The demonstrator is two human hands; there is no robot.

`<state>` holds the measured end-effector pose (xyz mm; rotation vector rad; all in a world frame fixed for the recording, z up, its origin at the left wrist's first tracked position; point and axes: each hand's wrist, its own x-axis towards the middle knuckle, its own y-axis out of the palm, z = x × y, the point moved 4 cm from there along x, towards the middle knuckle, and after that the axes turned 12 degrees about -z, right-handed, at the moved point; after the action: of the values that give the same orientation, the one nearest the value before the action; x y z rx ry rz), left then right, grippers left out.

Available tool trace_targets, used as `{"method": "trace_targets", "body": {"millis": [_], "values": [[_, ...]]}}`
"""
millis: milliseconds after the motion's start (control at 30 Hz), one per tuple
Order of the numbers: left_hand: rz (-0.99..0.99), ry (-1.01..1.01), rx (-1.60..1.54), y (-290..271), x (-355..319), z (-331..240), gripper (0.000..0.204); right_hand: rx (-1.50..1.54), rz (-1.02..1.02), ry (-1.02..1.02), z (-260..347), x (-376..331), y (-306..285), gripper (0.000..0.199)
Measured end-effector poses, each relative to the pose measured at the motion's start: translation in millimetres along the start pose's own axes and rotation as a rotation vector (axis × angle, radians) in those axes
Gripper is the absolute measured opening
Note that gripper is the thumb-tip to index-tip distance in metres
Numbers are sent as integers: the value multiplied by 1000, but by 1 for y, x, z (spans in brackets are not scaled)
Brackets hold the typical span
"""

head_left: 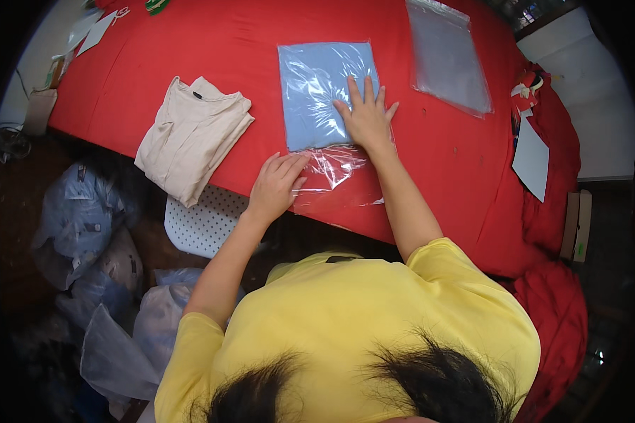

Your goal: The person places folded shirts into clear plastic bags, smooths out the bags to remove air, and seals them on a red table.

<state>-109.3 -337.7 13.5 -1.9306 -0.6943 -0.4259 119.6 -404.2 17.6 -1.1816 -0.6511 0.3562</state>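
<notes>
A folded light blue garment [310, 92] lies flat inside a clear plastic bag [335, 169] on the red-covered table. The bag's loose end stretches past the garment toward the table's near edge. My right hand [367, 118] rests on the bag's lower right part with its fingers spread. At the lower left corner of the bag, my left hand [276, 185] bends its fingers over the plastic; whether they pinch it is hidden. Left of the bag lies a folded beige shirt [194, 134], its collar toward the far side.
A stack of clear bags [450, 60] lies at the far right of the red table cloth [444, 176]. White cards [531, 161] lie by the right edge. A white perforated stool [201, 222] stands below the near edge, and filled plastic bags [92, 211] sit on the floor at left.
</notes>
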Motion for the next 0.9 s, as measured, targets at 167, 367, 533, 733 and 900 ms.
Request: {"method": "trace_targets", "body": {"millis": [167, 367, 533, 733, 900], "values": [[110, 142, -15, 6, 16, 5, 54, 226, -357, -176, -16, -9, -5, 48], [213, 375, -59, 20, 18, 9, 52, 551, -41, -375, 16, -148, -32, 13], [205, 404, -92, 21, 12, 12, 53, 512, -106, -398, 24, -183, -37, 12], [271, 381, -163, 9, 19, 9, 62, 505, 47, -319, 25, -183, -58, 13], [240, 459, -130, 6, 25, 4, 65, 239, -373, -406, 37, -39, -49, 48]]}}
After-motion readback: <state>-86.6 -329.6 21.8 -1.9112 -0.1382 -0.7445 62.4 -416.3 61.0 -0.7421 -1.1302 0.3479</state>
